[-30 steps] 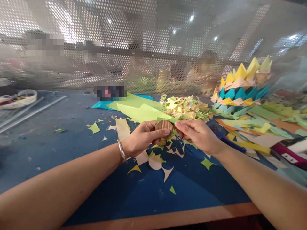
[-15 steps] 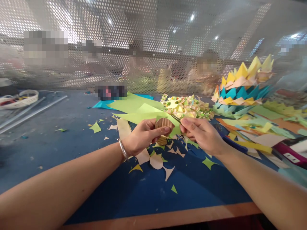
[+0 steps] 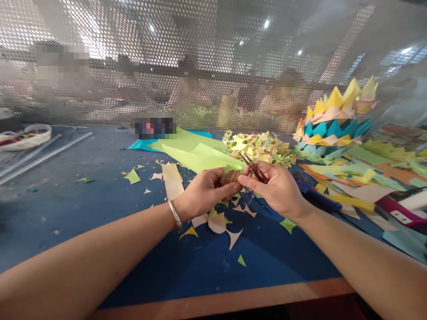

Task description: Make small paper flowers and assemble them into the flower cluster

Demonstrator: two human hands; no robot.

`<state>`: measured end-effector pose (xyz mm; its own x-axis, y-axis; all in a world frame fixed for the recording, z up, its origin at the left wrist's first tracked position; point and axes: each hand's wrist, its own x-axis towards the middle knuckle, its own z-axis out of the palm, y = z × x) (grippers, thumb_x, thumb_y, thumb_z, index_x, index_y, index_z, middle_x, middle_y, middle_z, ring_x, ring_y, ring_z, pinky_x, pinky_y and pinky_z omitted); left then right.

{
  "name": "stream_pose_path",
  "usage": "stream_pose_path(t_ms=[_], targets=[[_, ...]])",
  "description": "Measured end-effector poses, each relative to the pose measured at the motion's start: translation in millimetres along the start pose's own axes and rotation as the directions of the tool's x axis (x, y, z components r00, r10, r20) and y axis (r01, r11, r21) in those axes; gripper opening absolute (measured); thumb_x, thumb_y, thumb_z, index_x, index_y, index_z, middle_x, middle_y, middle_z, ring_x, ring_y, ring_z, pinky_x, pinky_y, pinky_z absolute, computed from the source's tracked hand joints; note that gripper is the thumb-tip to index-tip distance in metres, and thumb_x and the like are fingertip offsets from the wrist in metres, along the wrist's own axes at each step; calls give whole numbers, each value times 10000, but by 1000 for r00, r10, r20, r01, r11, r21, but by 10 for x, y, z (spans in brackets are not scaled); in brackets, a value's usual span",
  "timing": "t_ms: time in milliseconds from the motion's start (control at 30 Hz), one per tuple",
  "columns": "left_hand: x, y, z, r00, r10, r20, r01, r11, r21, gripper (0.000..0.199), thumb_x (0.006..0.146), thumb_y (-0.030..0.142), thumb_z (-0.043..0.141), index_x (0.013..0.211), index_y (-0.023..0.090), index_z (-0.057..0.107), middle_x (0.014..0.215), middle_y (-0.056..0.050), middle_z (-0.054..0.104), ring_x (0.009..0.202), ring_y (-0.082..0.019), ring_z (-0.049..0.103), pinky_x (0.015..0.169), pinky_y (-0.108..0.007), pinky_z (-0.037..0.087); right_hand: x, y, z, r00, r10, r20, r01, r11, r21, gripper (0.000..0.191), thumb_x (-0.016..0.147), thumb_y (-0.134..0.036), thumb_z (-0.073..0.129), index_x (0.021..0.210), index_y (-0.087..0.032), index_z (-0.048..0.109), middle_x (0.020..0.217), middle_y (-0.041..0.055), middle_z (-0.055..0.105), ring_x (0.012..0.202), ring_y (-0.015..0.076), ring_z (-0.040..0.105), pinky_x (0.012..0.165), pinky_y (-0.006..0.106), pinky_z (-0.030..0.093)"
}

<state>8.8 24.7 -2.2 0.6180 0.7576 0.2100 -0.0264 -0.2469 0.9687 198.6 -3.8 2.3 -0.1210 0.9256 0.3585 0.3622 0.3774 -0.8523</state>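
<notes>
My left hand [image 3: 202, 191], with a silver bangle at its wrist, is closed on a round brown corrugated cardboard disc [image 3: 230, 177] and the edge of a light green paper sheet [image 3: 200, 159]. My right hand [image 3: 278, 186] grips small scissors [image 3: 255, 168] with dark reddish handles, their tips pointing up and away to the left. Its thumb and fingertips are at the right edge of the disc, where the exact contact is hidden. Beneath the hands lie cut paper scraps [image 3: 217, 222], pink, yellow and green.
Behind the hands sits a pile of small folded paper pieces [image 3: 260, 146]. A tiered paper cone [image 3: 336, 126] stands at the right, near coloured paper strips [image 3: 360, 191]. At the left are a white basket [image 3: 31, 138] and clear rods [image 3: 50, 155]. A perforated screen [image 3: 200, 102] closes the back.
My right hand has turned and moved left against the disc, so the scissors now point upward above it. The disc has tilted and the green sheet has shifted slightly.
</notes>
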Motion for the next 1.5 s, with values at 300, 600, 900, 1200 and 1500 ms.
stream_pose_path(t_ms=[300,600,900,1200,1500], targets=[[-38,37,106,990,-58,-131,31,979,-199,175,863,316,646,840,143,633,848,-49,713,792,-148,685,684,-250,532,-17,-26,26,997,-61,-53,64,996,59,253,809,-422,737,791,-195,625,630,-39,497,571,101,416,531,257,354],[-58,78,146,981,-54,-184,2,963,-269,199,805,298,731,840,142,614,792,-35,721,770,-155,707,661,-242,531,-33,-58,31,996,-74,-58,81,989,127,300,803,-465,745,786,-197,612,600,-55,454,525,82,379,481,242,305],[-22,52,34,966,-28,-256,-29,976,-218,157,843,275,676,862,138,602,781,-44,690,721,-135,652,605,-236,472,-41,41,-51,990,93,108,-112,976,186,445,917,-595,548,757,-182,594,523,-84,227,449,63,205,435,262,143],[-18,52,13,972,-2,-236,-51,974,-220,148,853,251,681,872,122,610,788,-39,691,707,-116,645,596,-210,478,-31,-6,-64,973,142,182,-171,973,158,511,898,-627,550,648,-183,504,513,-88,204,451,56,173,413,248,122],[-17,22,34,993,-28,-114,-1,971,-241,145,837,248,700,867,124,631,754,-15,685,662,-102,646,569,-195,467,-26,-3,-76,976,117,181,-138,984,110,526,897,-633,543,636,-177,508,503,-79,260,442,50,212,407,232,139]])
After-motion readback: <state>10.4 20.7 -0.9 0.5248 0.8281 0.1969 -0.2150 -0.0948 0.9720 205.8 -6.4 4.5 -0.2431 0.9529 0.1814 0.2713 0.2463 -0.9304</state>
